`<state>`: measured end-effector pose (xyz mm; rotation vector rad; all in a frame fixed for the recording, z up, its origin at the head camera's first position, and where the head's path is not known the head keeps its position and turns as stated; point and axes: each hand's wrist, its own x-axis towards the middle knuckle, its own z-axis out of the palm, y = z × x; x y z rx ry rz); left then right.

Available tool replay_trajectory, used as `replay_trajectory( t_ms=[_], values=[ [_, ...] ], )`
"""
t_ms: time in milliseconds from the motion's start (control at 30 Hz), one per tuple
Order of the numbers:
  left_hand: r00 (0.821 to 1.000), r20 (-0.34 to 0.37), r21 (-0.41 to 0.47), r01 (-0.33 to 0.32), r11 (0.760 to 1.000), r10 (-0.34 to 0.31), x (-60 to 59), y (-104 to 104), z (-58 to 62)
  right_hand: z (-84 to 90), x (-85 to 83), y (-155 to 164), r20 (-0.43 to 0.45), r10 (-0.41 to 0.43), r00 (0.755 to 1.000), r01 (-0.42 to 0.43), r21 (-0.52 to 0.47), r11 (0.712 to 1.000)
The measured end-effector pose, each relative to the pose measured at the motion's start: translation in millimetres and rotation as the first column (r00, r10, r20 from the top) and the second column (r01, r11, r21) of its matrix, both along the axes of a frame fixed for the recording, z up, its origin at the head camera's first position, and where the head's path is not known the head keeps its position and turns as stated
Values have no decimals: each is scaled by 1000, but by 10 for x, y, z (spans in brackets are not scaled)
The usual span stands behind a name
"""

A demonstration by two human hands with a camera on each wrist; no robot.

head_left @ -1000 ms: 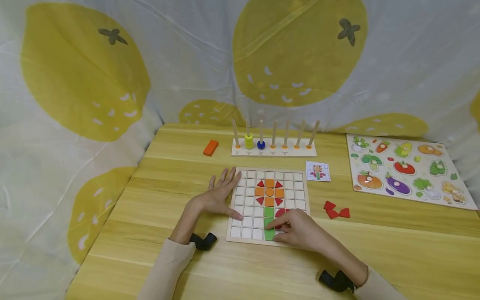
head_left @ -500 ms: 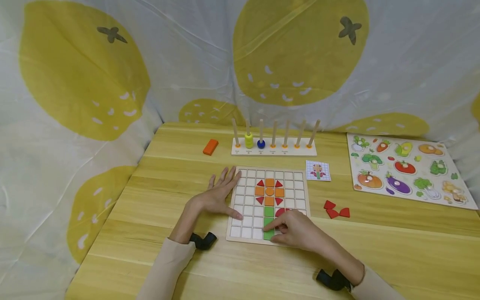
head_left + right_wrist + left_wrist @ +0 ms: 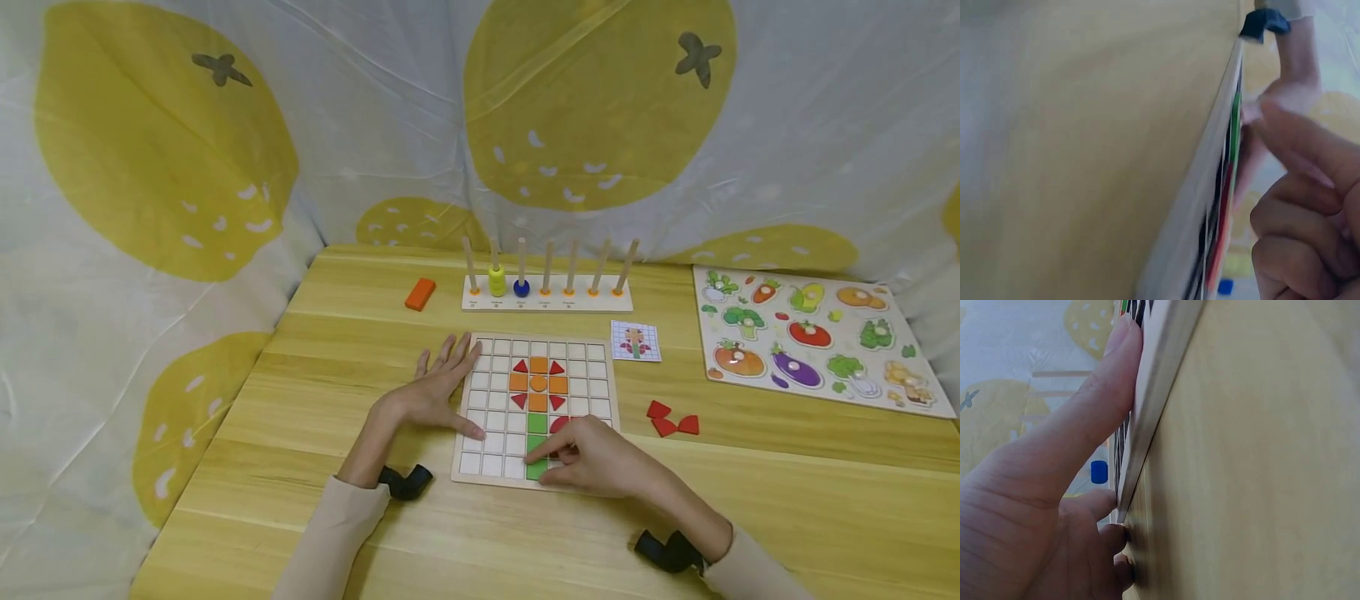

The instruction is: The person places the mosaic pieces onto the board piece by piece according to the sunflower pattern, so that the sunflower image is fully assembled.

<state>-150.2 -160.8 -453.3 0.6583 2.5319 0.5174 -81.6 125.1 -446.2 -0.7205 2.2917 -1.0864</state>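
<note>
A wooden grid board [image 3: 471, 477] lies flat, its orange, green and red pieces forming a flower. My left hand [image 3: 429, 398] rests spread at the board's left edge, thumb on the white squares, fingers along the frame. In the left wrist view the thumb [image 3: 1094, 403] lies over the board's rim. With index finger and thumb, my right hand [image 3: 600, 457] pinches the lowest green square tile [image 3: 536, 471] in the stem column. The other fingers are curled, hiding part of the red pieces [image 3: 559, 424]. In the right wrist view a green strip [image 3: 1235, 128] shows beside the fingertips.
Several loose red quarter-circle pieces [image 3: 687, 425] lie right of the board. A pattern card [image 3: 636, 342] sits by its upper right corner. Behind stand a peg stacker [image 3: 592, 302] and an orange block [image 3: 420, 294]. A vegetable puzzle [image 3: 757, 321] lies at the right.
The right hand's index fingertip and thumb have shifted slightly left and down over the lower green tile. The left hand has stayed in place.
</note>
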Motion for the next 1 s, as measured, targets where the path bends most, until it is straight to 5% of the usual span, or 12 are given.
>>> replay_trajectory(
  t_ms=[133, 433, 600, 800, 1000],
  values=[
    [1000, 2, 9, 2, 1000, -2, -1, 3, -12, 71, -65, 244, 21, -63, 998, 64, -26, 998],
    [1000, 7, 18, 0, 1000, 0, 5, 0, -8, 85, -291, 1079, -97, -270, 958, 274, 26, 961],
    [1000, -2, 10, -1, 1000, 1, 1, 0, -9, 29, -395, 1405, -45, -334, 941, 337, 87, 938],
    [1000, 3, 1, 0, 1000, 0, 0, 10, -17, -25, -423, 1515, 68, -363, 929, 355, 107, 929],
    [1000, -1, 1, 0, 1000, 0, 4, -2, 1, -32, -418, 1416, 56, -351, 935, 346, 83, 934]
  ],
)
